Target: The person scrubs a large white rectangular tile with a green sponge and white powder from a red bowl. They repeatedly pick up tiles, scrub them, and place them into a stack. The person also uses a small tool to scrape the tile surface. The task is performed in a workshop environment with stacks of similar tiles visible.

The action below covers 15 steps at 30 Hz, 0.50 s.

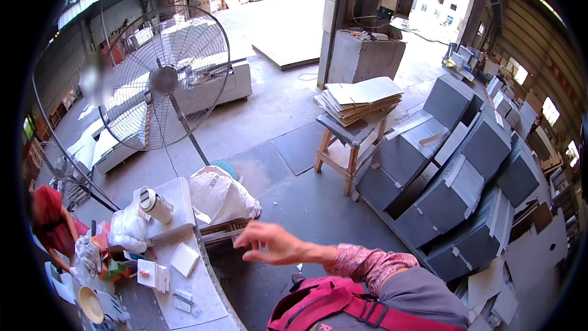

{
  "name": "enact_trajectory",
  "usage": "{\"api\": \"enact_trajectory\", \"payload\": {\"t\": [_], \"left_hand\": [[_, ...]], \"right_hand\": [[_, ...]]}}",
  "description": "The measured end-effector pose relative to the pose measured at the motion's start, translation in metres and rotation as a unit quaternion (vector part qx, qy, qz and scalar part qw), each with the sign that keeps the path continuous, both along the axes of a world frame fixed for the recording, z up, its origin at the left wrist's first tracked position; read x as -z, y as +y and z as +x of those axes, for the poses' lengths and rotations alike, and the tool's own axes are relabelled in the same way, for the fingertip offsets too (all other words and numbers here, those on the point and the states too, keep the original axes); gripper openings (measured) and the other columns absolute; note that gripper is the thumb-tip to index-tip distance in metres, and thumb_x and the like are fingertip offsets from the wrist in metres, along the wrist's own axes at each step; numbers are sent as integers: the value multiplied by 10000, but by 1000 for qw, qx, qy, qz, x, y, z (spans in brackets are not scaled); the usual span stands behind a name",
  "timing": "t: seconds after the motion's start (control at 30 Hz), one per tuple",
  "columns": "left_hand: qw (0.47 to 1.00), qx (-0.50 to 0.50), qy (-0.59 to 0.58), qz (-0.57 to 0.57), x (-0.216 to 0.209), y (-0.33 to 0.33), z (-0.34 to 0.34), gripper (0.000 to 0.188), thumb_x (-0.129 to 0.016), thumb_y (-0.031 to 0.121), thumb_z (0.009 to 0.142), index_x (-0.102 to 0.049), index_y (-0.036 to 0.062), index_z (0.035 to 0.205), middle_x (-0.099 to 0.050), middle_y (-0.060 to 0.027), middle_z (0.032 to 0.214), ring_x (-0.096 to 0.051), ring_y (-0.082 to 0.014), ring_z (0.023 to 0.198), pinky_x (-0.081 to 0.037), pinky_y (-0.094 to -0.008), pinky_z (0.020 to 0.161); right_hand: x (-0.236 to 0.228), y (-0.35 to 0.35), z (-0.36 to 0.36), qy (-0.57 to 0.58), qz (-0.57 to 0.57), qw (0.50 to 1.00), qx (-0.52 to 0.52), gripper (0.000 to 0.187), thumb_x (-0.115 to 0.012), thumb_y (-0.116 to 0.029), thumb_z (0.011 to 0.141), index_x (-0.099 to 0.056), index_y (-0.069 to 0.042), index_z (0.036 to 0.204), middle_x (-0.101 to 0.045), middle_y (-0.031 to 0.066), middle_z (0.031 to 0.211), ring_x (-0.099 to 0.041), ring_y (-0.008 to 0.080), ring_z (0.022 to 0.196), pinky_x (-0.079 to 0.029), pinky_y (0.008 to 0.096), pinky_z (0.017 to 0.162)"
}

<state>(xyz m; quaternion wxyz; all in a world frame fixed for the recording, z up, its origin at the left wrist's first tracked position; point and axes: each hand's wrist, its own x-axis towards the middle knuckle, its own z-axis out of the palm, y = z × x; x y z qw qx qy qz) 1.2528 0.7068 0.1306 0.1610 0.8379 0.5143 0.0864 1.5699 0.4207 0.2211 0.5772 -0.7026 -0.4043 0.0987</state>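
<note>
My right hand (262,243) reaches out to the left, past the edge of the stone-topped table (199,297). Its fingers are loosely curled and apart, and nothing is in them. A floral pink sleeve covers the forearm. The hand is nearest to a white woven sack (219,195) standing just beyond it. On the table lie a white square tile (184,260) and a small stack of white pieces (152,274). Farther back are a white lidded tumbler (156,206) and a white plastic bag (128,228). My left hand is out of view.
A large caged fan (164,79) stands beyond the table. Another person in red (54,220) is at the far left. Flat cardboard sheets (361,98) lie on a wooden stool (335,150). Dark grey stacked slabs (429,208) lean at the right.
</note>
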Motion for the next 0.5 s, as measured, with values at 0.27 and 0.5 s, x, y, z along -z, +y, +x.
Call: {"api": "enact_trajectory", "payload": {"t": [0.27, 0.5], "left_hand": [[776, 408, -479, 46, -162, -30, 184, 446, -588, 254, 992, -517, -77, 1282, -623, -265, 1201, -619, -391, 1099, -502, -488, 964], [493, 669, -547, 101, -250, -23, 289, 479, -525, 194, 976, -376, 62, 1412, -473, -259, 1353, -522, -575, 1120, -495, -617, 928]], "right_hand": [[-145, -33, 99, -315, 334, 876, 149, 463, -722, -312, 898, -573, 12, 1192, -585, 141, 1006, -553, 155, 782, -477, 282, 660], [-209, -32, 113, -430, 415, 795, 105, 385, -724, -319, 893, -605, -42, 1131, -586, 106, 994, -552, 139, 795, -460, 284, 689]]}}
